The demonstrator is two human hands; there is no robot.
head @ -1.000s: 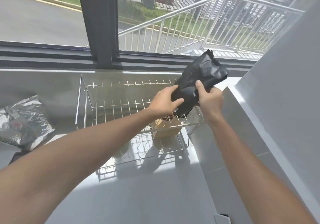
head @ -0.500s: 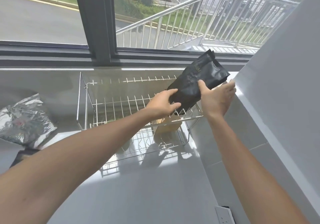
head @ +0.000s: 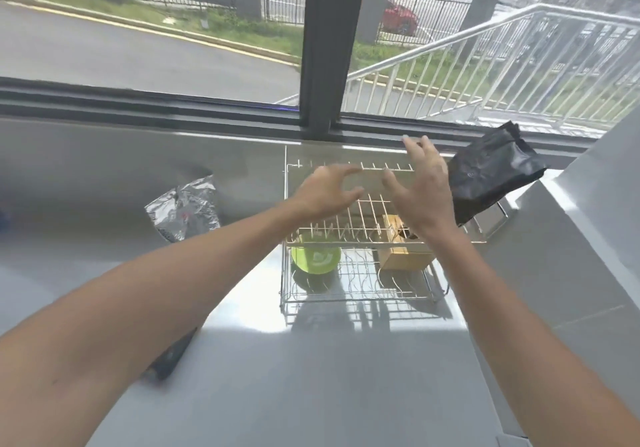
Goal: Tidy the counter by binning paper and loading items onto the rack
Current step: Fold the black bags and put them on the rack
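A black pouch stands tilted on the right end of the wire rack's upper tier, leaning toward the grey wall. My left hand and my right hand hover over the upper tier just left of the pouch, both with fingers spread and holding nothing. On the rack's lower tier sit a green round item and a tan wooden box. A crumpled silver foil bag lies on the counter left of the rack.
A dark flat object lies on the counter under my left forearm. A grey wall ledge rises close on the right of the rack. A window sill runs behind the counter.
Both hands have let go of the black pouch, which now rests on the rack's right end. The hands have drawn back to the left and opened. The view has shifted left.
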